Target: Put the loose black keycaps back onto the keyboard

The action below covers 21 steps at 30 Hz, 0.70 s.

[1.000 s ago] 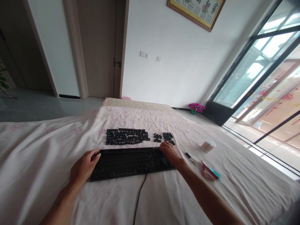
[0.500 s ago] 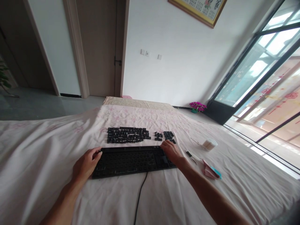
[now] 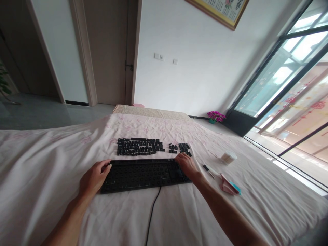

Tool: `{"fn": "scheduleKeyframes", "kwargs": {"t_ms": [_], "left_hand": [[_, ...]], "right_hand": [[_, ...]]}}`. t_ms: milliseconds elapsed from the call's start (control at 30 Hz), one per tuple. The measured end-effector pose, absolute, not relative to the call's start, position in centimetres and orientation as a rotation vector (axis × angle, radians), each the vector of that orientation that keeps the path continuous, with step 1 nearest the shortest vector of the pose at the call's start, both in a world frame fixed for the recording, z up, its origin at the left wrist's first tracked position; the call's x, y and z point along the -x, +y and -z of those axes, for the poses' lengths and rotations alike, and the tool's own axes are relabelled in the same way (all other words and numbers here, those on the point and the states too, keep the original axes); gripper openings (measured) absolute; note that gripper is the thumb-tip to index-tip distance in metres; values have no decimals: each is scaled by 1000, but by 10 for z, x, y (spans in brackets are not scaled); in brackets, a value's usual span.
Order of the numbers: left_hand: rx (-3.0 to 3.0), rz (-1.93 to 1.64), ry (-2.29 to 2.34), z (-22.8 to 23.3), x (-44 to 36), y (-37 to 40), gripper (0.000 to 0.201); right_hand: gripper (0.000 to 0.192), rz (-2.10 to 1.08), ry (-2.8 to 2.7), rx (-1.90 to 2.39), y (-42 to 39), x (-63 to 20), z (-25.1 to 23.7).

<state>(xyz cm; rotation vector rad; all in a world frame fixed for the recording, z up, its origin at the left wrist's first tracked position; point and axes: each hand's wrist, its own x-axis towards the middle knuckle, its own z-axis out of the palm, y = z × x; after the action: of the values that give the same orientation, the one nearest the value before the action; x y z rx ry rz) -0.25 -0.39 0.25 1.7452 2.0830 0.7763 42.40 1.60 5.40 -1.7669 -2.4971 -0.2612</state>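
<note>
At the far left, a dark doorway [image 3: 15, 51] and a tan door [image 3: 107, 51] are standing behind the cloth-covered surface. The pale, pink-patterned cloth [image 3: 38, 171] is spreading across the whole near field.

The person's left hand [image 3: 94, 177] is resting at the left end of the black keyboard [image 3: 143, 174], its fingers curled loosely around that edge and its thumb lying on the top corner; it is holding the frame lightly rather than clenching it. The keyboard is lying flat on the cloth in the middle of the view, its key sockets bare, and its black cable [image 3: 152, 212] is trailing from the near edge toward the camera.

Just beyond the keyboard, the removed black keycaps [image 3: 139, 147] are lying in neat rows on the cloth, with a smaller group of keycaps [image 3: 180, 148] sitting apart to their right.

The right hand [image 3: 186, 164] is lying palm down on the keyboard's far right corner, fingers stretched toward the smaller group; whether the fingertips are pinching anything cannot be told.

Further right, a small black tool [image 3: 205, 168] is lying near the wrist, a round tub of cotton swabs [image 3: 229, 157] is standing beyond it, and a pink and teal cloth [image 3: 229, 187] is lying crumpled beside the forearm. A large window [image 3: 289, 89] is filling the right side.
</note>
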Motion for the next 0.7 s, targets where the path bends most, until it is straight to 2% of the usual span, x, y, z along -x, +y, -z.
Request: {"fn": "scheduleKeyframes", "kwargs": {"t_ms": [233, 567, 700], "left_hand": [[-1750, -790, 2078, -1, 3, -4, 39], [-1756, -778, 2096, 0, 3, -3, 39], [-1764, -774, 2099, 1, 4, -3, 39]], "right_hand": [[19, 410, -2566, 1784, 8, -416, -49], [41, 397, -2454, 1876, -6, -404, -38], [44, 390, -2429, 1893, -9, -401, -37]]}}
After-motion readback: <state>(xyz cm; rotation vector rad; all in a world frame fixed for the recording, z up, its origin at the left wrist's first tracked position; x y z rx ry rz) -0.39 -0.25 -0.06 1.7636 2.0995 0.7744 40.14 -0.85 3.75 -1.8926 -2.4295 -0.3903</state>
